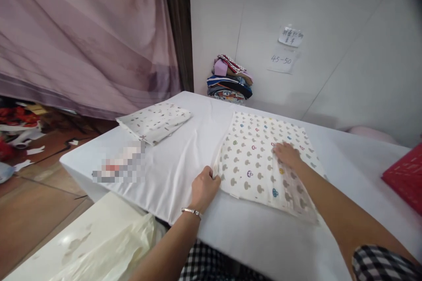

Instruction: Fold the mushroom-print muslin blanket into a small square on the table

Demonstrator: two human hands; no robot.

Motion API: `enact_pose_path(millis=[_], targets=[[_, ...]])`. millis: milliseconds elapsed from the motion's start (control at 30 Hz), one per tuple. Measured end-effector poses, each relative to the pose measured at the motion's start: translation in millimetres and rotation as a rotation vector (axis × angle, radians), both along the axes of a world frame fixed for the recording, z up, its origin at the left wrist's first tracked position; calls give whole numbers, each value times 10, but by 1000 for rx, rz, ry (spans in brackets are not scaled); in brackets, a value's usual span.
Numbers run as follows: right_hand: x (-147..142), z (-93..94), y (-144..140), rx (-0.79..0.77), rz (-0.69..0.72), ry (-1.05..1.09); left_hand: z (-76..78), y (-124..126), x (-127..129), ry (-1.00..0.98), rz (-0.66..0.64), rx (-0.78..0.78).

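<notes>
Nearest, the left hand (203, 189) pinches the left edge of the mushroom-print cloth (260, 162), fingers closed on it. Right of it, the right hand (287, 154) lies open and flat on the cloth, mid-table (184, 149). I think keeping the palm pressing while the edge is drawn taut gives a smooth fold.

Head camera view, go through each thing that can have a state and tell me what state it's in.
Mushroom-print cloth: folded, flat on table.
Left hand: gripping that cloth's left edge.
Right hand: pressed flat on the cloth.
Second patterned cloth: folded, untouched.
Cloth stack: piled against the wall.
White table cover: spread, slightly wrinkled.
Curtain: drawn.
</notes>
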State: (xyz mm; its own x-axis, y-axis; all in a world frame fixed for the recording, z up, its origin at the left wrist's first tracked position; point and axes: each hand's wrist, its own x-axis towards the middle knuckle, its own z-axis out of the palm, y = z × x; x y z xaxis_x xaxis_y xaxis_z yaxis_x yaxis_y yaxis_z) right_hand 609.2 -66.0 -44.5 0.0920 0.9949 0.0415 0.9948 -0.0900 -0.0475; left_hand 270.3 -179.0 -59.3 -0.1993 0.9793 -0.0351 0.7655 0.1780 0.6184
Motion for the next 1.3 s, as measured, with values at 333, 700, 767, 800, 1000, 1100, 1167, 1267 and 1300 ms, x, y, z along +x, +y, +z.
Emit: enact_pose_path(millis=[333, 700, 767, 800, 1000, 1100, 1167, 1267, 1300], targets=[[-1452, -196, 517, -76, 540, 234, -13, 1, -30, -33, 2, -21], [-866, -48, 1055, -66, 222, 107, -21, -4, -34, -51, 8, -57], [-1118, -133, 1105, -77, 347, 135, -19, -4, -35, -53, 8, -63], [-1201, -169, 1142, -97, 357, 141, -17, -3, -36, -57, 8, -67], [-1228, -220, 1366, -141, 232, 136, -28, 13, -48, -87, 4, -58], [-1257, -219, 1296, -124, 220, 131, -37, 16, -53, -93, -2, -52], [-1253, -225, 1164, -128, 267, 133, -39, 14, -57, -95, -6, -38], [-1056, -220, 868, -102, 298, 118, -37, 16, -68, -110, -22, -20], [-924, -214, 744, -84, 273, 108, -36, 19, -71, -118, -30, -16]])
